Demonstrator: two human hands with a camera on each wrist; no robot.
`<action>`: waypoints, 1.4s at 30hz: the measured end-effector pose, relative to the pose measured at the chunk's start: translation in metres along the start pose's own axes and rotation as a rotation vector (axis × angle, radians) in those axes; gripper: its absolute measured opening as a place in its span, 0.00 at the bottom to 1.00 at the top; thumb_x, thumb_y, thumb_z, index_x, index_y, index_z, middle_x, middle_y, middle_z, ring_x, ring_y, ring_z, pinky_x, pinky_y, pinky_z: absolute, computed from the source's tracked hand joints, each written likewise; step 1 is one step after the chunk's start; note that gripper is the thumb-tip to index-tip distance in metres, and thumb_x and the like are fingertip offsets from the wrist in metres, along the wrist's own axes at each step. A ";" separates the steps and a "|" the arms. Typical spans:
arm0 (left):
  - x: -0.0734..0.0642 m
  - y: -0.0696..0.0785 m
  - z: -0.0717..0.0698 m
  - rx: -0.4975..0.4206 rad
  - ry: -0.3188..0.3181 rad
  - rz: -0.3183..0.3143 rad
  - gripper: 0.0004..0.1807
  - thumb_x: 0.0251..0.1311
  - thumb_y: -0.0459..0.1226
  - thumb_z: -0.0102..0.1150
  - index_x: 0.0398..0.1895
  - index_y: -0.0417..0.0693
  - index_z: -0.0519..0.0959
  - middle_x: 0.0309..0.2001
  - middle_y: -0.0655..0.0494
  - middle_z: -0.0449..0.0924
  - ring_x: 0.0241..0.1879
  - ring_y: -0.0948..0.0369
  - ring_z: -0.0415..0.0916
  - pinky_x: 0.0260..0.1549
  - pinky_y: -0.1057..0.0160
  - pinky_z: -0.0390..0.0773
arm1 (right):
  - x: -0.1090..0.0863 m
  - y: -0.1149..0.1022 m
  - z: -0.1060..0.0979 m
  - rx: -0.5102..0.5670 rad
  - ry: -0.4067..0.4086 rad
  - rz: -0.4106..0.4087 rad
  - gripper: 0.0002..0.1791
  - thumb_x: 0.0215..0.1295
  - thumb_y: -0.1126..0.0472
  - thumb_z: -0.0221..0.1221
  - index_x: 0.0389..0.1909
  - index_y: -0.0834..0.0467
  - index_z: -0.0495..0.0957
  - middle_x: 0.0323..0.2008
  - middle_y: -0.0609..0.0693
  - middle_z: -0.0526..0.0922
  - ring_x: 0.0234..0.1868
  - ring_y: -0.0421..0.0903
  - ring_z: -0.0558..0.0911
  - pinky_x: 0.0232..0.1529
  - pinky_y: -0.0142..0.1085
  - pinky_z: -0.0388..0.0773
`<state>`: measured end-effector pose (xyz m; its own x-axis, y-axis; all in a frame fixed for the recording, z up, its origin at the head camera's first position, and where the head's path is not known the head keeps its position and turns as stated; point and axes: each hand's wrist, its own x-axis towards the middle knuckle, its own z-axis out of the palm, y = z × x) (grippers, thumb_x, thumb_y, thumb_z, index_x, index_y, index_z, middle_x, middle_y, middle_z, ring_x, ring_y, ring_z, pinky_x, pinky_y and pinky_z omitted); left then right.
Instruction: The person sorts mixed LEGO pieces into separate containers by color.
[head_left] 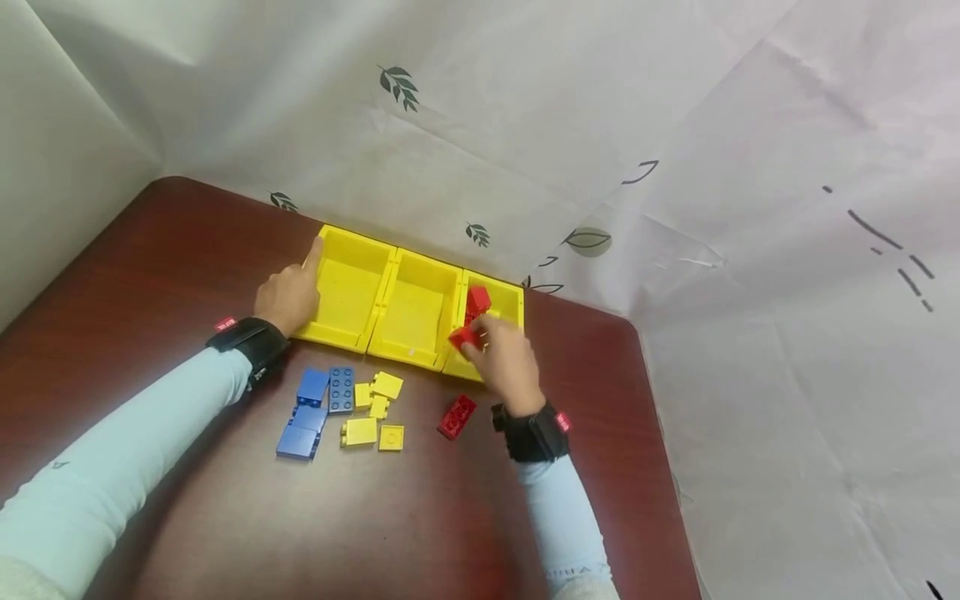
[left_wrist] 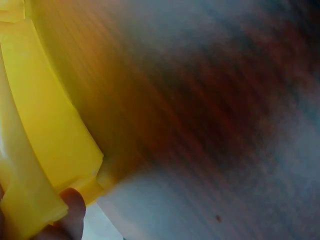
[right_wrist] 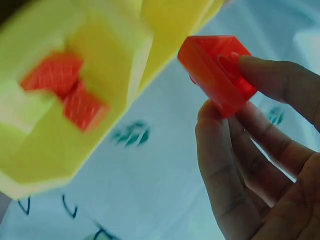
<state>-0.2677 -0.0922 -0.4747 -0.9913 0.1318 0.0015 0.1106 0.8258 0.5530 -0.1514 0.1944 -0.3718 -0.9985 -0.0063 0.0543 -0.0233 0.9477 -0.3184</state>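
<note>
My right hand pinches a red toy brick between thumb and fingers, above the right compartment of a yellow three-compartment tray. Inside that compartment lie red bricks; in the right wrist view they look blurred. My left hand holds the tray's left end, one finger along the rim. In the left wrist view a fingertip shows beside the tray wall. Another red brick lies on the table in front of the right compartment.
Several blue bricks and several yellow bricks lie on the brown table, in front of the tray. Behind the tray hangs a pale leaf-print sheet, which also covers the sides.
</note>
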 end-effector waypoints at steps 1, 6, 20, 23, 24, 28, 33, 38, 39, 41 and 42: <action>0.000 0.000 0.000 0.002 0.001 0.002 0.45 0.70 0.35 0.47 0.79 0.63 0.31 0.33 0.40 0.69 0.25 0.48 0.70 0.32 0.50 0.75 | 0.010 0.003 -0.003 0.014 0.013 0.050 0.11 0.59 0.57 0.69 0.41 0.55 0.81 0.35 0.50 0.83 0.33 0.47 0.78 0.36 0.38 0.80; 0.000 -0.001 0.002 0.017 0.016 0.012 0.45 0.69 0.34 0.46 0.79 0.62 0.32 0.34 0.38 0.70 0.25 0.47 0.70 0.33 0.48 0.76 | 0.051 0.021 -0.004 0.029 0.025 0.218 0.11 0.60 0.58 0.67 0.40 0.58 0.80 0.36 0.54 0.83 0.34 0.52 0.79 0.38 0.40 0.80; 0.002 0.003 0.008 0.020 0.010 0.026 0.46 0.68 0.32 0.46 0.79 0.61 0.32 0.35 0.38 0.70 0.25 0.46 0.70 0.33 0.50 0.75 | 0.080 0.044 0.036 0.038 -0.106 0.363 0.12 0.57 0.61 0.69 0.41 0.60 0.83 0.34 0.53 0.84 0.34 0.51 0.81 0.47 0.39 0.82; 0.002 0.003 0.008 0.023 0.014 0.027 0.46 0.68 0.32 0.46 0.79 0.61 0.32 0.35 0.38 0.70 0.25 0.47 0.70 0.32 0.50 0.75 | 0.081 0.043 0.040 -0.006 -0.089 0.313 0.11 0.57 0.61 0.69 0.39 0.60 0.84 0.32 0.53 0.84 0.33 0.50 0.81 0.45 0.38 0.82; 0.002 0.003 0.007 0.024 0.013 0.028 0.46 0.68 0.32 0.46 0.79 0.61 0.32 0.35 0.38 0.70 0.25 0.47 0.70 0.32 0.50 0.75 | 0.082 0.043 0.041 -0.013 -0.085 0.306 0.10 0.57 0.61 0.70 0.39 0.60 0.84 0.32 0.53 0.83 0.32 0.50 0.81 0.44 0.37 0.82; 0.002 0.003 0.006 0.027 0.012 0.030 0.46 0.68 0.32 0.47 0.79 0.61 0.32 0.34 0.39 0.70 0.24 0.47 0.70 0.32 0.51 0.75 | 0.083 0.042 0.043 -0.037 -0.079 0.292 0.11 0.56 0.60 0.70 0.38 0.60 0.83 0.31 0.53 0.83 0.32 0.50 0.80 0.41 0.37 0.82; 0.002 0.002 0.005 0.029 0.021 0.028 0.46 0.68 0.32 0.47 0.79 0.61 0.32 0.34 0.39 0.70 0.24 0.47 0.70 0.32 0.50 0.75 | 0.085 0.042 0.045 -0.047 -0.084 0.307 0.14 0.56 0.59 0.71 0.42 0.59 0.82 0.34 0.53 0.83 0.33 0.50 0.81 0.45 0.38 0.82; 0.002 0.001 0.003 0.027 0.017 0.020 0.46 0.68 0.33 0.47 0.79 0.62 0.32 0.34 0.39 0.70 0.25 0.47 0.70 0.32 0.50 0.75 | 0.086 0.042 0.049 -0.078 -0.072 0.317 0.17 0.56 0.58 0.70 0.44 0.59 0.81 0.35 0.52 0.83 0.35 0.50 0.80 0.48 0.39 0.81; 0.002 0.001 0.003 0.024 0.016 0.016 0.46 0.68 0.33 0.48 0.79 0.62 0.32 0.34 0.39 0.69 0.25 0.47 0.70 0.32 0.50 0.75 | 0.086 0.041 0.050 -0.085 -0.072 0.314 0.17 0.56 0.57 0.70 0.45 0.59 0.81 0.35 0.52 0.83 0.35 0.50 0.80 0.48 0.39 0.81; 0.001 0.000 0.002 0.025 0.016 0.009 0.46 0.68 0.34 0.48 0.79 0.62 0.31 0.35 0.39 0.69 0.26 0.47 0.70 0.34 0.48 0.76 | 0.085 0.040 0.052 -0.084 -0.072 0.312 0.17 0.57 0.57 0.69 0.46 0.58 0.80 0.36 0.52 0.82 0.34 0.50 0.80 0.48 0.39 0.81; 0.001 -0.001 0.002 0.025 0.015 0.006 0.47 0.68 0.34 0.49 0.79 0.62 0.31 0.35 0.39 0.69 0.26 0.47 0.70 0.35 0.48 0.77 | 0.085 0.039 0.053 -0.083 -0.072 0.310 0.18 0.58 0.57 0.69 0.46 0.58 0.79 0.36 0.52 0.82 0.34 0.50 0.80 0.48 0.39 0.81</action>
<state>-0.2692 -0.0917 -0.4768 -0.9916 0.1283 0.0171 0.1177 0.8386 0.5319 -0.2401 0.2140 -0.4294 -0.9585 0.2665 -0.1013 0.2832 0.9308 -0.2311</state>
